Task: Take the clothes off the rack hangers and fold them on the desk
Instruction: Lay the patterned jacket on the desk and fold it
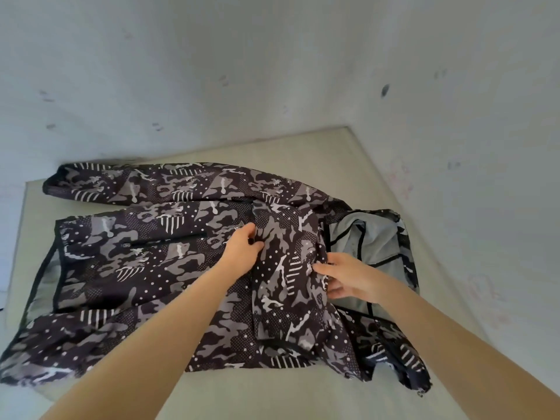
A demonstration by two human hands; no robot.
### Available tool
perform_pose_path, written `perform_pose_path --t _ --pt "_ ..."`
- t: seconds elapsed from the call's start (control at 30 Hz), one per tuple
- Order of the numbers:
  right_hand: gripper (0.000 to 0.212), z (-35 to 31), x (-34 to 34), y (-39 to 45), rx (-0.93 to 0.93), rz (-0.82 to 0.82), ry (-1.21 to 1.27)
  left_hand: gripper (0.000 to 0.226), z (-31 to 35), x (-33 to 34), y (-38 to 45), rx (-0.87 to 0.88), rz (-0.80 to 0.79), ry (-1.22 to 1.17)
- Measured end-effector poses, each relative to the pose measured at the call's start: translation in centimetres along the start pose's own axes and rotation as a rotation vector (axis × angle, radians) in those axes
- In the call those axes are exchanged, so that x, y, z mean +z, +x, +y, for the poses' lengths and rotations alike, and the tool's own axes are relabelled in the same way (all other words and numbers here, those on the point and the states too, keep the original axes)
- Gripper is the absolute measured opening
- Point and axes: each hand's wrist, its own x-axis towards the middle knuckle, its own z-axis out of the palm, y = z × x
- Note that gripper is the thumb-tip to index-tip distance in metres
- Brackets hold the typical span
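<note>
The 2 hands, left hand and right hand, each pinch the jacket spread on the desk, holding a raised fold to shape it.

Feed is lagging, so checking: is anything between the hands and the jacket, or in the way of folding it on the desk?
Nothing visible. Both the left hand and right hand already grip the jacket, which lies on the desk.
</note>
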Motion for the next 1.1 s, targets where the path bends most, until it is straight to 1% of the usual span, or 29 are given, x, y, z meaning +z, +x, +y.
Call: perform_pose_path --t 0.1,0.13,0.17,0.2,0.23,0.27,0.3,0.33,0.37,0.4,0.43,0.5,0.53,0.6,0.63,0.7,0.77,0.87,0.9,0.97,1.0,1.03,1.1 --pt "0.03 0.0 -0.3 0.2 -0.021 0.043 0.022 0.017 0.4 0.0 1.7 -0.005 -0.044 -0.028" --pt "0.03 0.0 -0.5 0.4 -0.015 0.037 0.033 0.022 0.3 -0.1 2.3 -0.025 -0.048 -0.063" --pt "0.035 -0.1 -0.6 0.3 0.003 0.005 0.05 0.027 0.0 -0.1 2.5 -0.049 -0.043 -0.104" --pt "0.044 -0.1 -0.8 0.5 0.027 -0.051 0.082 0.031 -0.2 -0.2 3.0 -0.067 -0.037 -0.145" --pt "0.058 -0.1 -0.9 0.5 0.063 -0.112 0.087 0.031 -0.4 -0.2 3.2 -0.079 -0.038 -0.17" --pt "0.074 0.1 -0.9 0.6 0.108 -0.175 0.016 0.029 -0.7 -0.1 3.3 -0.088 -0.035 -0.185" --pt "0.088 0.2 -0.7 0.4 0.144 -0.228 -0.117 0.026 -0.8 -0.2 3.2 -0.1 -0.028 -0.194" --pt "0.095 0.4 -0.4 0.1 0.171 -0.26 -0.299 0.024 -0.9 -0.2 3.3 -0.114 -0.029 -0.211" --pt "0.091 0.6 -0.1 -0.3 0.189 -0.269 -0.487 0.025 -1.1 -0.2 3.2 -0.134 -0.037 -0.231" --pt "0.081 1.1 0.0 -0.4 0.202 -0.266 -0.624 0.031 -1.3 -0.2 3.1 -0.154 -0.057 -0.25" --pt "0.071 1.6 -0.3 -0.5 0.229 -0.263 -0.679 0.042 -1.5 -0.3 2.9 -0.171 -0.085 -0.253" --pt "0.056 2.6 -1.2 -0.7 0.321 -0.284 -0.615 0.065 -2.3 -0.2 3.2 -0.178 -0.116 -0.196" --pt "0.052 3.0 -1.7 -0.7 0.349 -0.294 -0.564 0.071 -2.7 -0.1 3.4 -0.167 -0.107 -0.153" --pt "0.047 3.6 -2.7 -0.6 0.365 -0.266 -0.53 0.068 -3.1 0.4 3.7 -0.119 -0.073 -0.072" --pt "0.046 4.0 -2.8 -0.5 0.353 -0.226 -0.561 0.065 -3.2 0.7 3.8 -0.095 -0.06 -0.034" --pt "0.049 4.6 -2.8 0.0 0.278 -0.123 -0.782 0.062 -3.4 1.3 4.1 -0.064 -0.028 0.007" --pt "0.052 4.7 -2.7 0.4 0.203 -0.074 -1.018 0.061 -3.1 1.6 4.3 -0.048 0.004 0.006" --pt "0.051 4.6 -3.0 0.8 0.097 -0.002 -1.158 0.064 -2.7 1.6 5.1 -0.049 0.06 -0.001" --pt "0.051 4.4 -3.1 0.8 0.069 0.053 -1.237 0.064 -2.5 1.4 5.2 -0.062 0.064 -0.007" --pt "0.054 4.0 -3.4 0.8 0.017 0.183 -1.484 0.06 -1.9 0.4 5.4 -0.087 0.062 -0.015" --pt "0.056 3.6 -3.5 0.8 0.025 0.203 -1.564 0.056 -1.7 -0.4 5.3 -0.077 0.073 -0.004" --pt "0.055 2.8 -3.6 0.7 0.05 0.193 -1.577 0.049 -1.5 -1.4 5.3 -0.05 0.097 0.036" --pt "0.047 0.5 -4.5 1.1 0.09 0.145 -1.46 0.036 -1.6 -4.1 5.4 0.012 0.199 0.153"
